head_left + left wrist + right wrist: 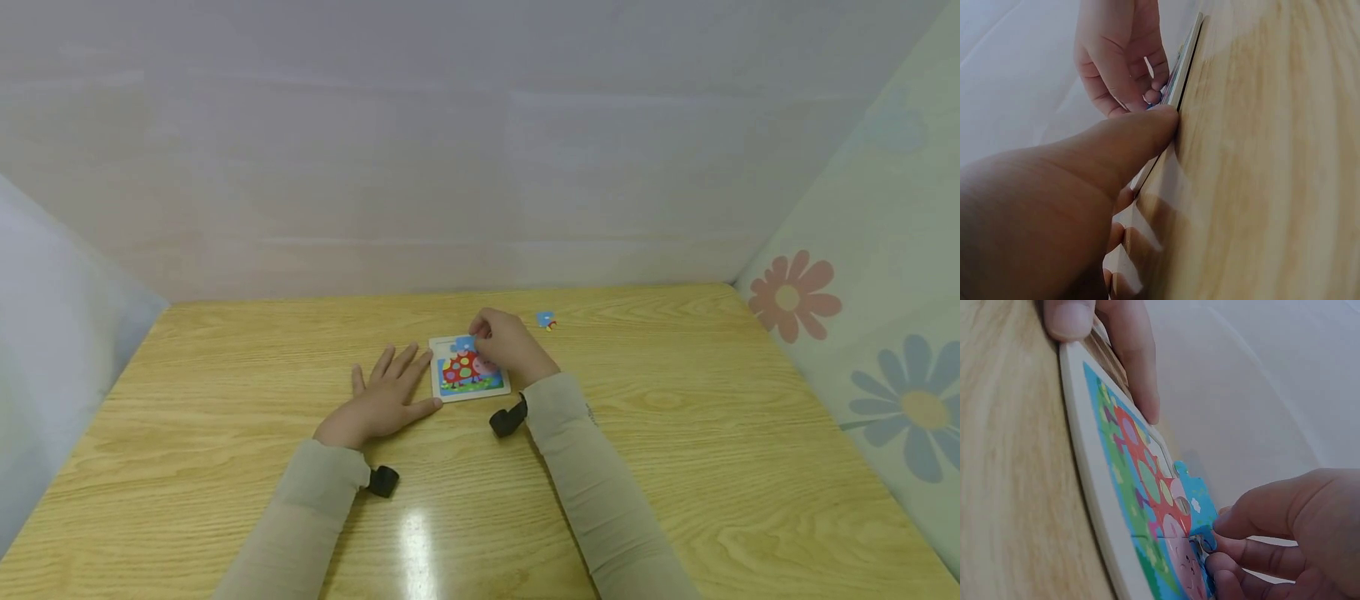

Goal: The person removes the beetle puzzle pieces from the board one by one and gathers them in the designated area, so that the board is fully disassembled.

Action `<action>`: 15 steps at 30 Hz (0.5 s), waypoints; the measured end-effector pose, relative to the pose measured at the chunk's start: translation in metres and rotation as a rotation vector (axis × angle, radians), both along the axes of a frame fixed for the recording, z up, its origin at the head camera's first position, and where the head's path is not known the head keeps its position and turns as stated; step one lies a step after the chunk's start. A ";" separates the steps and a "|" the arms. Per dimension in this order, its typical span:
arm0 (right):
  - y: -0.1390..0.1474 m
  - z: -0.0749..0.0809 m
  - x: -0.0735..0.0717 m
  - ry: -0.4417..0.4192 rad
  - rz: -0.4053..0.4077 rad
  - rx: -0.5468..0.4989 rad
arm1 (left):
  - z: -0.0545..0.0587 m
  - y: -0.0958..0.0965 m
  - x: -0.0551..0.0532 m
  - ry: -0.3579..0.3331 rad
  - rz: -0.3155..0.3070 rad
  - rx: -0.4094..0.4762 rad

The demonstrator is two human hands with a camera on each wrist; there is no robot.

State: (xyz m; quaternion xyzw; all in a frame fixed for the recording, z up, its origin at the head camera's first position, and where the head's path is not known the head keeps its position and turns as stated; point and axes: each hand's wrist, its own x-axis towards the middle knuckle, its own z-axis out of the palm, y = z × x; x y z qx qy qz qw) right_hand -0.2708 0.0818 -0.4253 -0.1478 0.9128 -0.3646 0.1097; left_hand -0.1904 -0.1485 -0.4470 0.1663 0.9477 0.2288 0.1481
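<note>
A small jigsaw board [477, 397] with a pale frame lies on the table; its picture shows a red spotted ladybug with a pink face above green grass. My left hand [381, 407] rests flat beside it, fingers spread, with the thumb and a fingertip at the frame's left edge. Over the board's upper right, my right hand [508, 342] pinches a blue puzzle piece [1196, 499] between thumb and fingers. In the right wrist view this piece sits tilted over the upper part of the picture, by the ladybug's head. A pale uncovered gap shows in the board's top left.
A loose blue puzzle piece [545, 318] with a bit of red and yellow lies on the wooden table [675, 433] beyond my right hand. Pale cloth walls stand behind and at both sides, the right one printed with flowers [797, 297].
</note>
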 end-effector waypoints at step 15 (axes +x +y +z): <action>-0.001 -0.003 -0.001 -0.013 -0.059 -0.066 | 0.001 0.001 0.000 0.007 -0.001 -0.009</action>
